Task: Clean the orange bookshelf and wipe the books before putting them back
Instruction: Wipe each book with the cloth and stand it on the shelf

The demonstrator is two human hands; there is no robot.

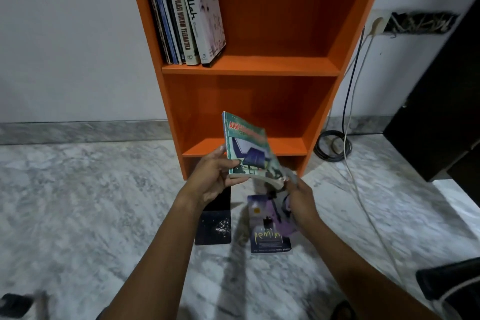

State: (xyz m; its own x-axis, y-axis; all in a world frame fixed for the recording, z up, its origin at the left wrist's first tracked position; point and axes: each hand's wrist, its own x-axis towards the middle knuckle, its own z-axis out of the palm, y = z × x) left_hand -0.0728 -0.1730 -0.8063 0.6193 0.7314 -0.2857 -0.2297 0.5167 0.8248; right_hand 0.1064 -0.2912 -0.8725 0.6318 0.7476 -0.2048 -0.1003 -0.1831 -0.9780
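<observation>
Left hand [211, 176] grips a green paperback [246, 148] by its lower left corner, thumb on the front cover, fingers curled behind. The book is held tilted, in the air, in front of the lowest shelf of the orange bookshelf [249, 66]. Right hand [298, 200] is closed on a bunched cloth [284, 218], greyish-purple and blurred, touching the book's lower right corner.

Risks, as I judge them:
- The cover is bowed and the lower corner looks worn. A hard wipe against that edge could fold or tear it.
- The book is held at one corner only. Pressure from the cloth could twist it out of the left hand and drop it onto the floor.
- The cloth hangs over the purple book [268, 226] lying below and could drag dust back onto it.
- A white cable [363, 169] and a black cable coil [332, 147] lie just right of the bookshelf base, a snag for an arm or foot.

Surface and room: marble-patterned floor [104, 202], grey and white, glossy. A dark book [214, 223] lies flat beside the purple one, both just in front of the bookshelf. White wall behind, grey stone skirting. The upper shelf visible holds a row of upright books [192, 13] leaning at its left end; the rest of that shelf and the lowest shelf are bare. Dark furniture [441, 112] stands at the right.
</observation>
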